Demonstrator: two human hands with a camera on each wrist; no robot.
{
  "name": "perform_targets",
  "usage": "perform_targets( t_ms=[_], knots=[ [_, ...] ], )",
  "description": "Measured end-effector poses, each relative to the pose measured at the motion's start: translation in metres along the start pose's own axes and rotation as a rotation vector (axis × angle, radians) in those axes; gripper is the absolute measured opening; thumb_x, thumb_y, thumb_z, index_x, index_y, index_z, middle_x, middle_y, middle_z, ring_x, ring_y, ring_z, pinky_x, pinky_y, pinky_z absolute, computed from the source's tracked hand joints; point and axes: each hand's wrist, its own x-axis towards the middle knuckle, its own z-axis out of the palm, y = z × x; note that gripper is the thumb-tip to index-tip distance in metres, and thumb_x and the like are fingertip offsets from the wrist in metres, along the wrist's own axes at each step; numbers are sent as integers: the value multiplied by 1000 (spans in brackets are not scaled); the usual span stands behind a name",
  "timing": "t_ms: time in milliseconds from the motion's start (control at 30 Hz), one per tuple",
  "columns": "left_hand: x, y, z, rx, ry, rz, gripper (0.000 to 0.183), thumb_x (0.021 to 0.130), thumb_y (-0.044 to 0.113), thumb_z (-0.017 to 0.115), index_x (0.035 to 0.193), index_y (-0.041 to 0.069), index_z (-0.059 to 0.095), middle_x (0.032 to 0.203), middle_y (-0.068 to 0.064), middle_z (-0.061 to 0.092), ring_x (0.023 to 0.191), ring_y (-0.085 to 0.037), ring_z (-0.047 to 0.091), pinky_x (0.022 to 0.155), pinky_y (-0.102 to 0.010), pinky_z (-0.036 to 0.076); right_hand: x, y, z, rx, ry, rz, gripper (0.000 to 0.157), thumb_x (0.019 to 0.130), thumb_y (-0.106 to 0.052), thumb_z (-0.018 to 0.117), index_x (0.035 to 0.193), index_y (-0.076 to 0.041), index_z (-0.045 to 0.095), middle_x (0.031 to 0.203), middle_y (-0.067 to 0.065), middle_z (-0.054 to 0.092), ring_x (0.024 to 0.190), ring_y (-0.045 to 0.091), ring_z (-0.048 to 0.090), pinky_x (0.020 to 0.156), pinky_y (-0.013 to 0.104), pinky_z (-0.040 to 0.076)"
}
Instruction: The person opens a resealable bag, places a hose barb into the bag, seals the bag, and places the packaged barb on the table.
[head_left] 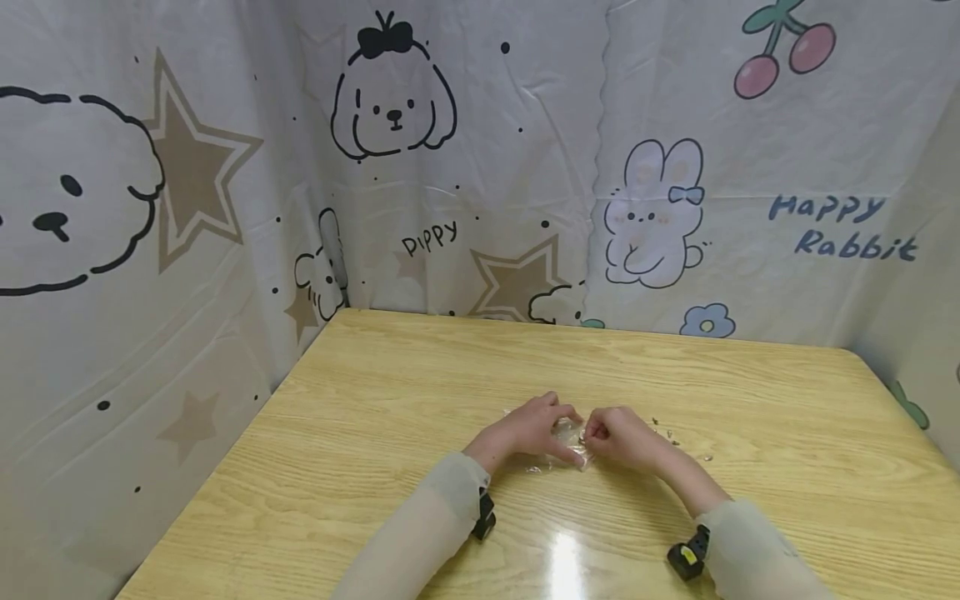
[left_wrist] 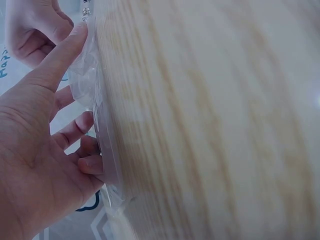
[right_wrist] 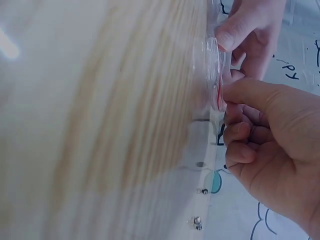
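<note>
A clear plastic zip bag (head_left: 567,433) lies low over the table between the two hands, a red line (right_wrist: 219,82) along its mouth. My left hand (head_left: 536,429) holds it from the left, thumb on the near side and fingers spread round the far side. From the right, my right hand (head_left: 622,437) has thumb and fingers curled, with their tips pinching at the bag's mouth. A small dark speck shows by these fingertips in the head view; I cannot tell what it is. Beside the right hand lie several small metal pieces (right_wrist: 197,222).
The wood-grain table (head_left: 420,367) runs back to a hanging cloth (head_left: 480,167) printed with cartoon animals. A small piece (head_left: 708,458) lies right of the right forearm. Black wrist cameras sit under both sleeves, and light glares off the table's near part.
</note>
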Motion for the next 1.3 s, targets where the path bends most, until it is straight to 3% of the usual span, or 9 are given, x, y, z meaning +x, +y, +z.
perform_targets(
  t_ms=[333, 1067, 1300],
  knots=[
    [-1, 0, -1, -2, 6, -4, 66, 75, 55, 78, 131, 25, 59, 101, 5, 45, 87, -9, 43, 72, -20, 38, -21, 11, -12, -23, 76, 116, 8, 88, -3, 63, 83, -7, 66, 74, -2, 59, 67, 4, 47, 61, 20, 42],
    [1, -2, 1, 2, 5, 18, 66, 75, 55, 79, 130, 24, 59, 99, 4, 44, 86, -9, 42, 71, -20, 37, -86, 53, -44, -119, 161, 234, 5, 89, -8, 67, 85, -6, 65, 74, -2, 59, 64, 0, 43, 59, 21, 41],
    [1, -1, 1, 5, 1, 22, 67, 75, 56, 78, 130, 24, 59, 99, 4, 43, 86, -10, 42, 71, -20, 37, -101, 60, -48, -126, 149, 264, 5, 89, -8, 67, 85, -7, 65, 74, -3, 58, 63, 0, 41, 58, 21, 39]
  ],
)
